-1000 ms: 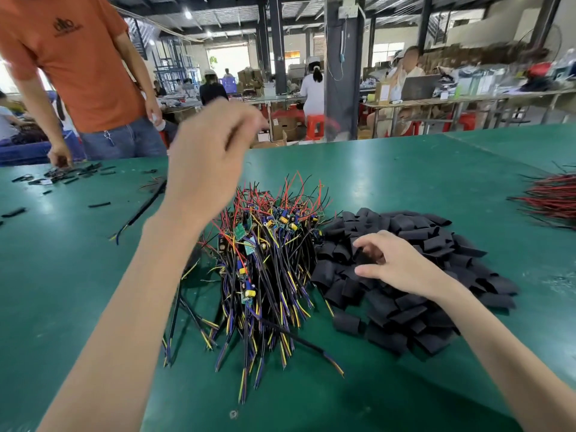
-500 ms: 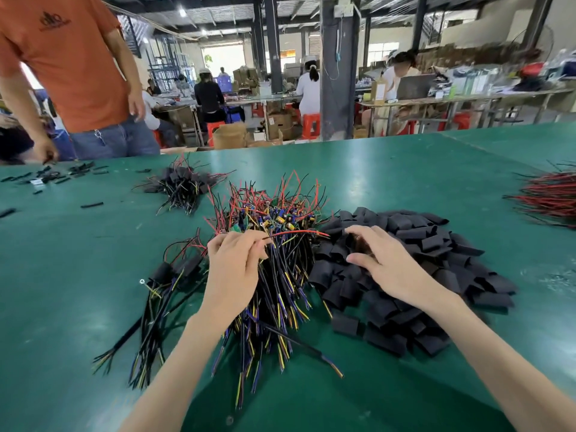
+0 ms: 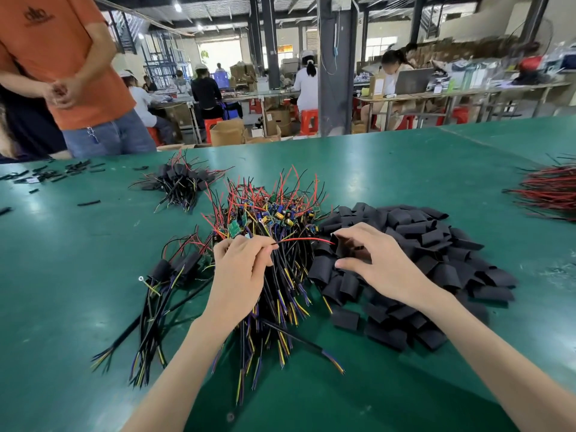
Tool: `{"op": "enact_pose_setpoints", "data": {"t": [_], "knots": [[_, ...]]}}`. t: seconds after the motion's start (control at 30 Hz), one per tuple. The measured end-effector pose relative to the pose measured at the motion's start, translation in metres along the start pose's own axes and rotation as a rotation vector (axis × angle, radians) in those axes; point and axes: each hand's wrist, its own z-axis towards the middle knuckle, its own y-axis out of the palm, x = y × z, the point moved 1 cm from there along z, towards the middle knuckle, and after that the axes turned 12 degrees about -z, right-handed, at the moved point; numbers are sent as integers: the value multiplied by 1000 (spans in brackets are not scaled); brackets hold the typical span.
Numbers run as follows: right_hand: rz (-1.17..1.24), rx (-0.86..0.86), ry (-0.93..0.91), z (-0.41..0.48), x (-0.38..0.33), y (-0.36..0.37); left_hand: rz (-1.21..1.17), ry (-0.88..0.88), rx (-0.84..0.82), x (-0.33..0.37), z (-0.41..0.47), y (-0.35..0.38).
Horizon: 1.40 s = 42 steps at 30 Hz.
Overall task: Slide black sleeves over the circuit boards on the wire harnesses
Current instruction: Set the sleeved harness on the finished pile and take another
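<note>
Threading is the step in hand: left hand (image 3: 240, 272), over the harness heap (image 3: 280, 219), pinches 1 red wire (image 3: 299, 240) between thumb and forefinger; right hand (image 3: 377, 263), just right of that heap, has fingers curled round 1 black sleeve (image 3: 341, 246). Next, I judge, the wire tip must enter the sleeve mouth squarely

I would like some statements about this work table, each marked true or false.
1. The left hand pinches a red wire. True.
2. The right hand is empty. False: it holds a black sleeve at the sleeve pile.
3. The sleeve pile lies to the right of the bare harnesses. True.
4. No harness is sleeved yet. False: sleeved harnesses lie to the left of the left hand.
</note>
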Motion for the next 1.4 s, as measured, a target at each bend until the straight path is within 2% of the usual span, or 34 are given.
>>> {"op": "enact_pose_setpoints", "data": {"t": [0.2,0.37,0.47,0.53,0.67,0.8,0.97,1.1,1.23,1.4], "knots": [[5,-8,-11,-1,-3,0,78,89,2,4,-1,-1],[-252,-26,-118,-6,-13,3,211,249,-75,11,-3,6],[-316,-19,-194,-9,-28,9,176,275,-151,19,-6,15],[-322,-13,-216,-11,-36,14,80,224,-184,23,-8,19],[-303,40,-197,-12,-38,14,-164,12,-207,20,-14,20],[-178,141,-71,-8,-31,9,-23,44,-247,14,-11,12],[-63,235,82,-3,-19,1,71,16,-217,7,-4,3],[-152,182,3,-6,-19,4,-79,-45,-153,9,-5,-1],[-276,145,-72,-7,-20,7,-219,-53,-166,13,-7,-2],[-309,110,-121,-9,-24,8,-244,-23,-164,15,-10,2]]}}
